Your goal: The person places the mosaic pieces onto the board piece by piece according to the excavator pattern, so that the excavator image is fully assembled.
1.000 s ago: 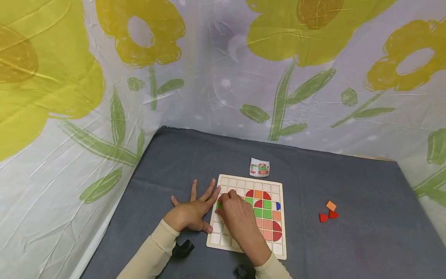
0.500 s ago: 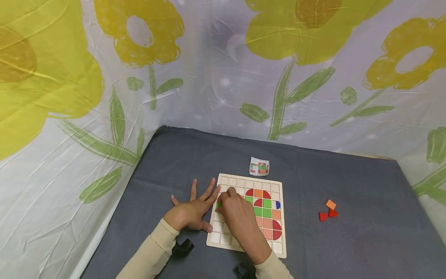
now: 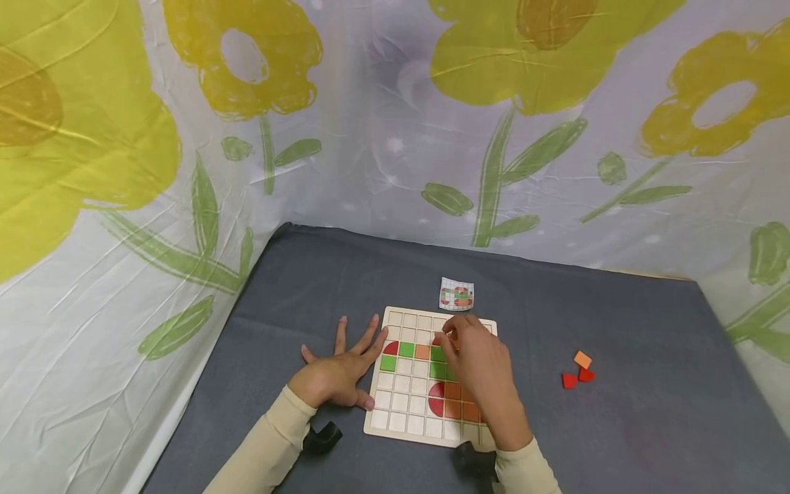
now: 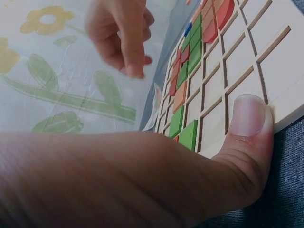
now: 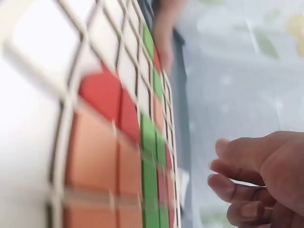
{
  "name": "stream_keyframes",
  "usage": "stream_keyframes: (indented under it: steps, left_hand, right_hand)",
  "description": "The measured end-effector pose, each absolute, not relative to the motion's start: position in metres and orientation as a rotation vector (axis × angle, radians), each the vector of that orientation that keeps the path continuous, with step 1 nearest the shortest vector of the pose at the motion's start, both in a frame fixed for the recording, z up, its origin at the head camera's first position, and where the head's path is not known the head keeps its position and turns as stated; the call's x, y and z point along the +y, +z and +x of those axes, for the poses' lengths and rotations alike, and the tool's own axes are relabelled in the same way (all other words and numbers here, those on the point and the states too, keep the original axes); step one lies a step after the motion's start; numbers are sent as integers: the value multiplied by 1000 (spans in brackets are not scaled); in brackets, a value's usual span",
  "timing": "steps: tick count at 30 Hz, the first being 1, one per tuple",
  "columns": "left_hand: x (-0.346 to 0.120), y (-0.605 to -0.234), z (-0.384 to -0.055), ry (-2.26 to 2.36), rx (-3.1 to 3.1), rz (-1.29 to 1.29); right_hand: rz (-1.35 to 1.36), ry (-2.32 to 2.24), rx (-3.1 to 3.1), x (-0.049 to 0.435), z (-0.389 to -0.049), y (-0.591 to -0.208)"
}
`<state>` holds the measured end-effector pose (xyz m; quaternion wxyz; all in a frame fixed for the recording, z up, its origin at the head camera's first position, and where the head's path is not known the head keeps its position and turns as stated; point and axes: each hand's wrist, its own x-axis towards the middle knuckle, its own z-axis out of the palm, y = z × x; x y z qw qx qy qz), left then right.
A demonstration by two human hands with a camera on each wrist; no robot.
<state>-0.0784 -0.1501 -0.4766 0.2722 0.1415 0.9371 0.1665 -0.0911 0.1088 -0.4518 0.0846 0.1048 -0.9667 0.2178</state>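
Note:
A pale wooden grid board (image 3: pixel 398 420) lies on the dark cloth, with flat coloured tiles in several of its squares. My left hand (image 3: pixel 333 379) is spread along the board's left side; its thumb (image 4: pixel 248 118) rests on the corner rim in the left wrist view. My right hand (image 3: pixel 484 360) hovers over the board's upper right part and hides tiles there. Its fingers (image 5: pixel 237 166) are loosely bent with nothing visible between them. At the board's left are a rounded red tile (image 3: pixel 391 348), green tiles (image 3: pixel 388 363) and an orange tile (image 3: pixel 422 352).
A small printed pattern card (image 3: pixel 457 293) lies behind the board. To the right sit a loose orange square (image 3: pixel 583 359) and two loose red pieces (image 3: pixel 569 381). Flower-printed fabric (image 3: pixel 370 137) walls off the back and left. Black straps (image 3: pixel 322 437) show near both wrists.
My right hand has lifted from the board's left columns and moved right, uncovering the red, green and orange tiles there. The left hand stays in place.

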Motion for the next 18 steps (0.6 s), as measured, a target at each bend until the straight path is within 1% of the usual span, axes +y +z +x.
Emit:
stream_keyframes:
  steps: [3,5,10,18]
  left_hand:
    - [-153,-485,-80,466,2536,396]
    - [-153,-484,-79,471,2542,396]
    - [-150,-475,-77,477,2528,373]
    - [-147,-460,-74,460,2536,374]
  right_hand:
    - [220,671,-2906,130,-95,-451]
    - [161,668,-2917,147,-97,-452]
    - [13,659,-2918,193,-98,-454]
    - [-199,629,-2935,255,-88,-456]
